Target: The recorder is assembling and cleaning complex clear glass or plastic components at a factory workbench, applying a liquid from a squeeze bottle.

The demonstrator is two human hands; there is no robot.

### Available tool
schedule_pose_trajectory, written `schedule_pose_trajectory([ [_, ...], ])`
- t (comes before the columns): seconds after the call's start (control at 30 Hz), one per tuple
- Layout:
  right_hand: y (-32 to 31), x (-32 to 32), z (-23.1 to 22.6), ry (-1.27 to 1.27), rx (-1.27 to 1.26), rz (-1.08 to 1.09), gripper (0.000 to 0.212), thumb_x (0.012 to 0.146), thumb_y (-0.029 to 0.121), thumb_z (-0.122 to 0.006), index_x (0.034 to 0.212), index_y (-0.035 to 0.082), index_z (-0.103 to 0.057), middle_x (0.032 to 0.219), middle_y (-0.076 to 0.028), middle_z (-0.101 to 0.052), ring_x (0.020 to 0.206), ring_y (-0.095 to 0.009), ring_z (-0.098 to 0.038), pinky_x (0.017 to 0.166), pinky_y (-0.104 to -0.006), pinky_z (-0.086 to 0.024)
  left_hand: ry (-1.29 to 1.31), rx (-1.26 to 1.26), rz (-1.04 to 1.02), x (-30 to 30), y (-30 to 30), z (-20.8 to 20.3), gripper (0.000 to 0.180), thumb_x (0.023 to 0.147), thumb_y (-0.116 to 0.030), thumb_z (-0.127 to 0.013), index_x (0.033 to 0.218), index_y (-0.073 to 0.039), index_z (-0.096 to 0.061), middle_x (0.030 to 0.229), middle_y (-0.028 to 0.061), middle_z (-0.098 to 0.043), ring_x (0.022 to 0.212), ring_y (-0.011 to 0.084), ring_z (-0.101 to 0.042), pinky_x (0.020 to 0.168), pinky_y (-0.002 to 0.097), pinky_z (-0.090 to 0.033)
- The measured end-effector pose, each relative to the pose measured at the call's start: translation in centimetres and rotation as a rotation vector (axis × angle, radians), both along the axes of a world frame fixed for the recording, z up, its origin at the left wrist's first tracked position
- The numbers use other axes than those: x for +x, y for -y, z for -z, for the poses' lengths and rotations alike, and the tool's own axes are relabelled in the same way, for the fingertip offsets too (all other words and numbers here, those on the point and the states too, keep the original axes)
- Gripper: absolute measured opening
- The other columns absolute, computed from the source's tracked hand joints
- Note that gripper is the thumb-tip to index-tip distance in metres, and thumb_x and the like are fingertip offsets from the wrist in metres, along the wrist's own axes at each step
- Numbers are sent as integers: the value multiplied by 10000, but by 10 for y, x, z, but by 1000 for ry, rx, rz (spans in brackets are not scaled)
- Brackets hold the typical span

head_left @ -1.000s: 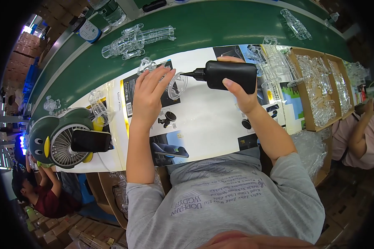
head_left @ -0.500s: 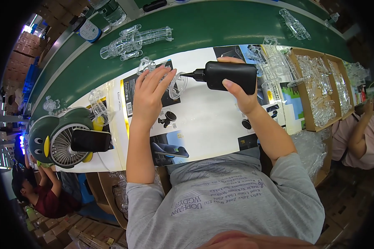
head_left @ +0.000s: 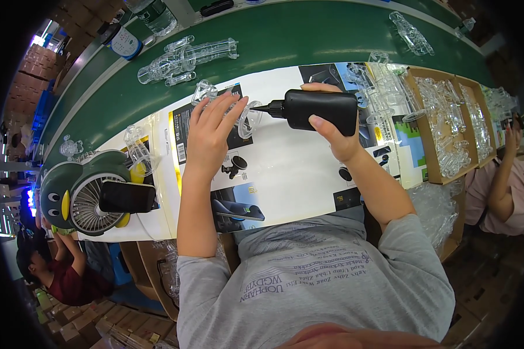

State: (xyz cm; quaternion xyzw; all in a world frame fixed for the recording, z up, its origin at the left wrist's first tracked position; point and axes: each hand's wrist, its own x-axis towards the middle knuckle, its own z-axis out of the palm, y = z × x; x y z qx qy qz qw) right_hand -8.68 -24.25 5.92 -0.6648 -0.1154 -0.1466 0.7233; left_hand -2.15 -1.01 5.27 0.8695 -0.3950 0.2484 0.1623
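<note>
My left hand [head_left: 211, 131] grips a clear plastic part, its fingers bent over the middle so that much of it is hidden. The round flange [head_left: 250, 119] of that clear part faces right, past my fingertips. In my right hand [head_left: 337, 136] a black squeeze bottle [head_left: 320, 110] lies on its side, thumb on the near face and fingers behind. Its pointed black nozzle points left, with the tip at the flange's rim; whether they touch I cannot tell. Both hands are above a white printed sheet [head_left: 291, 174].
A cardboard box [head_left: 431, 139] of clear parts stands at right, more clear parts [head_left: 384, 87] beside it. Clear assemblies [head_left: 189, 58] lie on the green belt [head_left: 297, 41]. At left are a penguin-shaped fan [head_left: 87, 203] and a phone [head_left: 127, 197]. Co-workers sit on both sides.
The black bottle has shifted slightly left and nearer to me, its nozzle tip lower on the flange. The clear assemblies on the green belt have drifted slightly left. My left hand has hardly moved.
</note>
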Motion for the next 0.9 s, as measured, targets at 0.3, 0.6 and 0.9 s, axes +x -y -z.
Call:
schedule_pose_trajectory([
  [0.3,-1,0,0,4,0,5,494,705,176,-617,1150,-14,-518,1042,-131,-573,921,-164,-563,822,-278,-459,2,4,-6,0,1,0,507,700,105,-489,1140,-125,-594,1115,38,-586,1114,198,-522,965,421,-374],
  [0.6,-4,-2,-4,8,-15,-29,483,703,168,-613,1138,-24,-522,1027,-131,-588,923,-170,-563,822,-283,-456,-4,16,-14,0,0,1,502,706,100,-490,1142,-125,-594,1111,40,-584,1109,202,-523,964,425,-376],
  [0.9,-2,0,0,15,-19,-1,484,703,172,-615,1137,-21,-526,1044,-132,-579,920,-165,-561,827,-277,-455,-6,3,-4,1,0,2,511,702,112,-481,1141,-124,-594,1109,41,-585,1111,203,-523,962,420,-376],
])
